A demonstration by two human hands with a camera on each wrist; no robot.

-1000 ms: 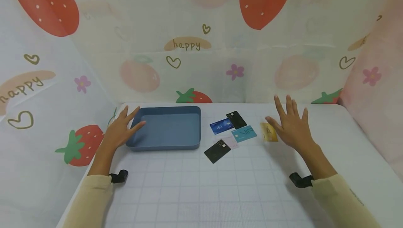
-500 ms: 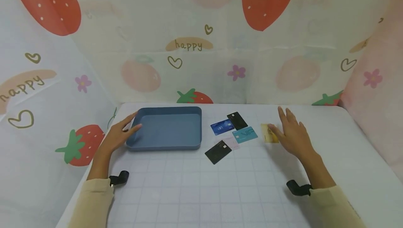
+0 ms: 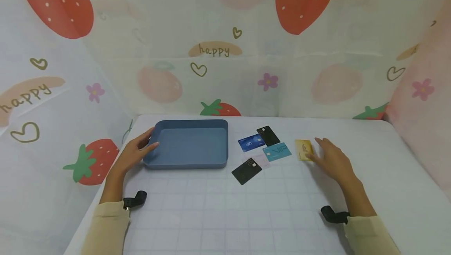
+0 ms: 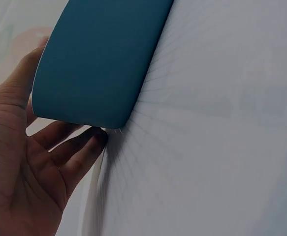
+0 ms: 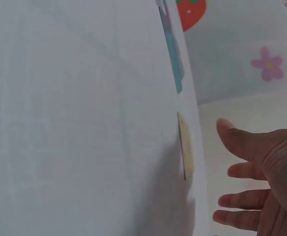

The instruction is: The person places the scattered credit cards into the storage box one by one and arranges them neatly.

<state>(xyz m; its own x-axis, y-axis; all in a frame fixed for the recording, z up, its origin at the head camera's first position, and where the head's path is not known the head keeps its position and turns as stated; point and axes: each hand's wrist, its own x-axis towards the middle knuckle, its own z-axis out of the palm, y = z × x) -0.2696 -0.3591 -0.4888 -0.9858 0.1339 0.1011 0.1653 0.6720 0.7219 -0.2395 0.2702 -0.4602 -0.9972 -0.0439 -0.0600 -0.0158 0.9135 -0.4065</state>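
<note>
My left hand (image 3: 134, 154) is at the left end of a blue rectangular tray (image 3: 192, 166), thumb over its rim and fingers against the outer wall. In the left wrist view the thumb and fingers (image 4: 79, 157) lie around the tray's end (image 4: 99, 64). Just right of a gold card (image 3: 303, 145), my right hand (image 3: 334, 163) hovers with nothing in it. Its thumb overlaps the card's edge in the head view, but the right wrist view shows the thumb (image 5: 237, 142) apart from the gold card (image 5: 186, 147).
Between tray and gold card lie a blue card (image 3: 251, 143), a black card (image 3: 269, 136), a teal card (image 3: 277, 152), a pale pink card (image 3: 263, 161) and another black card (image 3: 246, 171), some overlapping. A strawberry-print curtain (image 3: 292, 67) stands behind the white table (image 3: 211, 212).
My left hand has come down onto the tray's left end. The right hand has lowered towards the gold card, its fingers less spread. Tray and cards keep their places.
</note>
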